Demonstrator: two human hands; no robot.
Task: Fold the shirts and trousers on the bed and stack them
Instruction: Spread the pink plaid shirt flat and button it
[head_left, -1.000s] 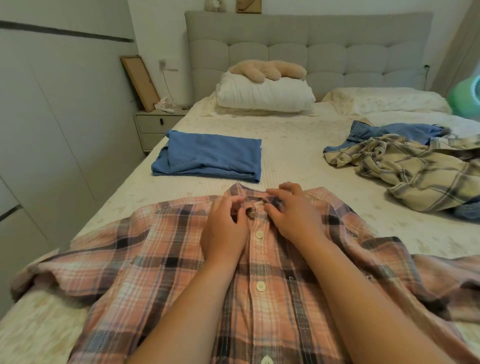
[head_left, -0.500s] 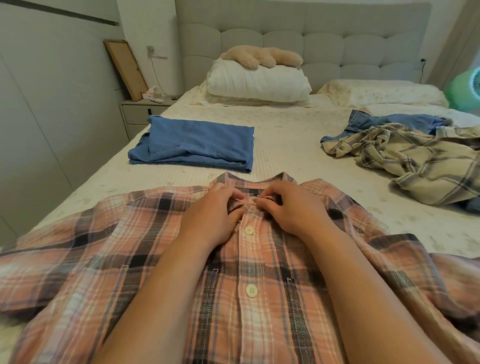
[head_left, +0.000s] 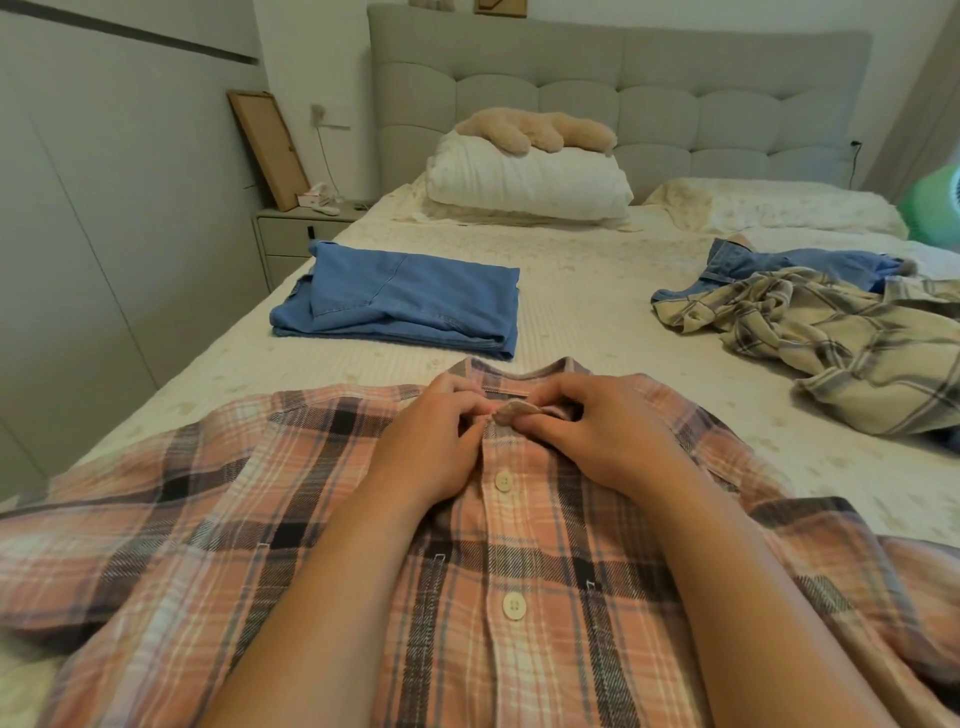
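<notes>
A pink plaid shirt (head_left: 218, 519) lies face up and spread across the near end of the bed (head_left: 587, 291), buttoned down the front. My left hand (head_left: 431, 441) and my right hand (head_left: 597, 431) meet at its collar, each pinching the fabric at the top of the button placket. Folded blue trousers (head_left: 410, 301) lie beyond the shirt on the left. At the right an unfolded cream plaid shirt (head_left: 841, 343) lies crumpled over a blue denim garment (head_left: 789, 262).
A white pillow (head_left: 524, 176) with a beige plush toy (head_left: 540, 130) sits at the padded headboard (head_left: 675, 93). A bedside table (head_left: 301, 234) with a leaning wooden frame (head_left: 267, 145) stands left. A green fan (head_left: 935, 208) is at the right edge.
Both hands stayed at the collar and kept working the top of the placket; a small fold of collar fabric now shows between the fingers. The view shifted slightly.
</notes>
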